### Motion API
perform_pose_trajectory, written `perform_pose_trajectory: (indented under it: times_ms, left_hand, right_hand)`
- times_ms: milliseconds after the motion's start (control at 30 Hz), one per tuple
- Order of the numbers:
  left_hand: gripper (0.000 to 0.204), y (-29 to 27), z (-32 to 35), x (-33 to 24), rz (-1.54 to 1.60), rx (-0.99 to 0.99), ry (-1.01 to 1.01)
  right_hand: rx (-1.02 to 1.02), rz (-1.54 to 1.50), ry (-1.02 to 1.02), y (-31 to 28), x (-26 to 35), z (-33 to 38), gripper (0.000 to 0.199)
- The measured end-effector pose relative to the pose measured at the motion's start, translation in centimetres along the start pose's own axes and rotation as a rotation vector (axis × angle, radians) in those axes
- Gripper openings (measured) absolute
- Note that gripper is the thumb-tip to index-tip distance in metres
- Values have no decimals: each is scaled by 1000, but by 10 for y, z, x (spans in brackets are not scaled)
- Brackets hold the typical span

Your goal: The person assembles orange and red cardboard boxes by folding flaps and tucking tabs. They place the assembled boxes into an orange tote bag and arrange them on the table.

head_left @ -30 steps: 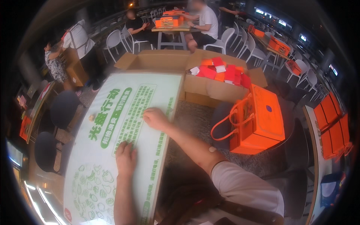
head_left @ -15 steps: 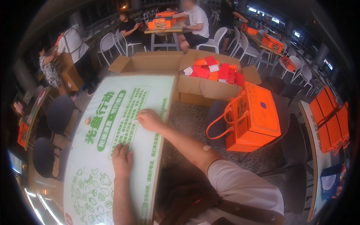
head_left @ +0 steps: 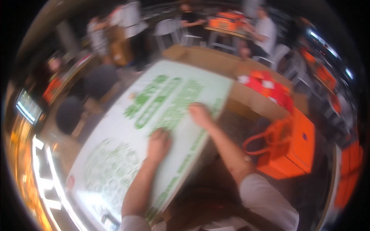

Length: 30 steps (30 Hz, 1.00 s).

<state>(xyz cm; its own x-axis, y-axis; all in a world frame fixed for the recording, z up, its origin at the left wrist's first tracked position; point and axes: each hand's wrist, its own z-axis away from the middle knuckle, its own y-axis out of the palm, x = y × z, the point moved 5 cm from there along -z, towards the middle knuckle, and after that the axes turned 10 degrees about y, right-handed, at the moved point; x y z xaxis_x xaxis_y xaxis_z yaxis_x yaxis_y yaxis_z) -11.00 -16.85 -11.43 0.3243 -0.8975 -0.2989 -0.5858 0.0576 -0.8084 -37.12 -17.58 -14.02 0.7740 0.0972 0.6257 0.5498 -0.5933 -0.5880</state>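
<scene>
White and green, a large printed board fills the middle of the frame, slanting from lower left to upper right. The left hand lies flat on it near the centre, fingers loosely spread and pressed down. The right hand rests higher, close to the board's right edge, fingers curled over the surface; blur hides whether it grips the edge. That right edge hangs over a dark gap, with an orange bag well apart at the right. Beyond the board's upper edge sits an open cardboard box holding red packets. Dark chairs crowd the left edge. Compared with half a second ago, the board sits more steeply slanted in the picture, the hands keep their places on it, and everything is blurrier.
</scene>
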Motion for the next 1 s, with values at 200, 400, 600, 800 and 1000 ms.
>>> perform_pose_trajectory:
  times_ms: [200,400,600,800,1000]
  left_hand:
    - [26,-14,-2,-21,-19,-109,81]
    - [27,-14,1,-14,-17,-131,72]
    - [31,-7,-2,-10,-23,20,2]
    - [31,0,0,-5,-60,-16,4]
    - [31,-1,4,-7,-21,-82,44]
  right_hand:
    - [-71,-75,-32,-31,37,9,12]
    - [-50,-55,-21,-23,31,6,11]
    - [-39,-41,-40,-24,24,5,10]
    - [-30,-45,-44,-25,26,4,10]
    - [-5,-24,2,-25,25,7,12]
